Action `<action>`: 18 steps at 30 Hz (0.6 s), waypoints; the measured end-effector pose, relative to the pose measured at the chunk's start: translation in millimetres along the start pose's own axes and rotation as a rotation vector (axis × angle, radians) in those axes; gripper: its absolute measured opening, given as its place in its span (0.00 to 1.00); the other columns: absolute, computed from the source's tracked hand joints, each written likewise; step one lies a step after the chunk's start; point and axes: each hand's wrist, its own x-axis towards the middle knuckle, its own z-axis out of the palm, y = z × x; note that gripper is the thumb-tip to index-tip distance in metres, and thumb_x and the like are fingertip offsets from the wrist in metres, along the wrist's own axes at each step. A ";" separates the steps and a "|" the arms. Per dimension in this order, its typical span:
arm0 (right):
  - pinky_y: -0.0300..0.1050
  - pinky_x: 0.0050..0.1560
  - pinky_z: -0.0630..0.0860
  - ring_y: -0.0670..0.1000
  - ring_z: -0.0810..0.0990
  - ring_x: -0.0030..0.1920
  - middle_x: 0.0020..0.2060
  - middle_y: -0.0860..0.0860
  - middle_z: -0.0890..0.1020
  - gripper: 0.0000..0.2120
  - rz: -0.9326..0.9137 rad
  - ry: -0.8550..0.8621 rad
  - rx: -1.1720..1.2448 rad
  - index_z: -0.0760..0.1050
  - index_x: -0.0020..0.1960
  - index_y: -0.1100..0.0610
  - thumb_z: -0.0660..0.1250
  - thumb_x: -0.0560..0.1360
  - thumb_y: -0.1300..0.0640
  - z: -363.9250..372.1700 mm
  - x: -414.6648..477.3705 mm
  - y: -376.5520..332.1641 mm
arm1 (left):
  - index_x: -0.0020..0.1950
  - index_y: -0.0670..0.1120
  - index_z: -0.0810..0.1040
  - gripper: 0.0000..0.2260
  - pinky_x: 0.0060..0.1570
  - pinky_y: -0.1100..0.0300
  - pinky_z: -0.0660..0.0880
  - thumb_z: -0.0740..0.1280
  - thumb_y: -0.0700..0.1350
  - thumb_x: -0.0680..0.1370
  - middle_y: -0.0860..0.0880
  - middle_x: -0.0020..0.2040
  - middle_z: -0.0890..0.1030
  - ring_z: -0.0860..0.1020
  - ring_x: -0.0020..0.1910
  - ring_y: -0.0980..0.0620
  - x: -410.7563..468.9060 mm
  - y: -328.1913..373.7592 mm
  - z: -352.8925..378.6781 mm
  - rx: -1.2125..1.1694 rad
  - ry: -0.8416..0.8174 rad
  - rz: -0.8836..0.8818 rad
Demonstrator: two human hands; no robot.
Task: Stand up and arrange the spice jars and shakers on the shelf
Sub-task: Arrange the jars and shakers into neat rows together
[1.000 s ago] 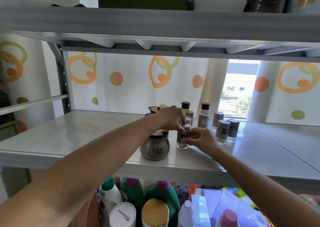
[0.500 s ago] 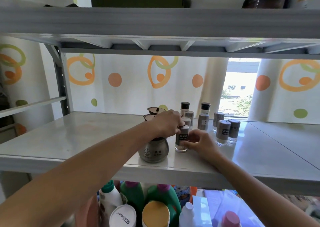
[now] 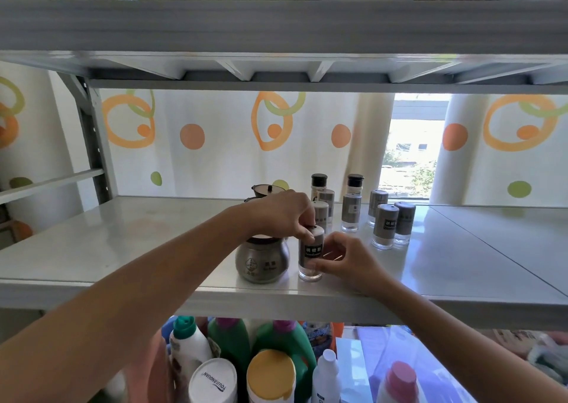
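1. A grey-sleeved spice shaker (image 3: 311,253) stands upright on the shelf (image 3: 138,239), close to its near edge. Its clear base appears to rest on the shelf surface.
2. The left hand (image 3: 284,215) reaches in from the lower left and sits above the shaker. Its fingertips are curled down and pinch the rounded cap.
3. The right hand (image 3: 344,258) comes in from the lower right and lies just right of the shaker. Its thumb and fingers are curled round the lower half, below the dark label.
4. So the shaker is gripped between the two hands, one at the top and one at the side.
5. A round metal pot (image 3: 262,262) with a lid stands just left of the shaker, nearly touching it. The left wrist passes over the pot.
6. A second lidded pot (image 3: 267,189) shows farther back, partly hidden by the left hand.
7. Behind the held shaker stand two more upright shakers (image 3: 321,213) and a black-capped bottle (image 3: 318,182).
8. To the right stands another black-capped bottle (image 3: 352,207). Farther right, three grey shakers (image 3: 385,229) stand upright in a close cluster, well apart from both hands.
9. A curtain (image 3: 215,144) with orange and green circles hangs behind the shelf.
10. Below the shelf, green cleaning bottles (image 3: 289,341) and other containers stand packed together.
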 end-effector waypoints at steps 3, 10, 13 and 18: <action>0.34 0.39 0.76 0.41 0.81 0.35 0.37 0.47 0.82 0.14 -0.022 -0.014 -0.008 0.75 0.44 0.54 0.77 0.64 0.56 -1.7 -1.0 -0.4 | 0.48 0.41 0.83 0.10 0.49 0.49 0.75 0.73 0.47 0.71 0.42 0.44 0.83 0.79 0.47 0.43 -1.0 2.6 -3.5 -0.010 -0.021 0.001; 0.43 0.37 0.76 0.49 0.79 0.38 0.41 0.51 0.79 0.10 -0.032 0.214 0.126 0.70 0.48 0.48 0.57 0.75 0.44 -10.5 4.1 -0.5 | 0.61 0.46 0.78 0.21 0.51 0.58 0.74 0.72 0.54 0.72 0.51 0.48 0.80 0.78 0.49 0.52 1.1 4.8 -19.2 -0.037 -0.127 -0.036; 0.42 0.38 0.77 0.50 0.79 0.40 0.45 0.52 0.79 0.09 0.086 0.278 0.084 0.72 0.54 0.55 0.63 0.77 0.52 -14.3 20.9 11.8 | 0.59 0.46 0.80 0.18 0.52 0.59 0.74 0.68 0.55 0.74 0.52 0.48 0.80 0.78 0.50 0.54 7.5 2.6 -28.6 -0.126 -0.048 -0.020; 0.49 0.54 0.78 0.52 0.79 0.50 0.51 0.53 0.80 0.22 0.231 0.255 0.038 0.72 0.62 0.59 0.72 0.70 0.55 -7.8 48.9 19.8 | 0.62 0.44 0.79 0.18 0.52 0.62 0.70 0.72 0.45 0.73 0.47 0.60 0.80 0.77 0.56 0.51 40.1 -8.8 -19.4 -0.070 0.134 -0.113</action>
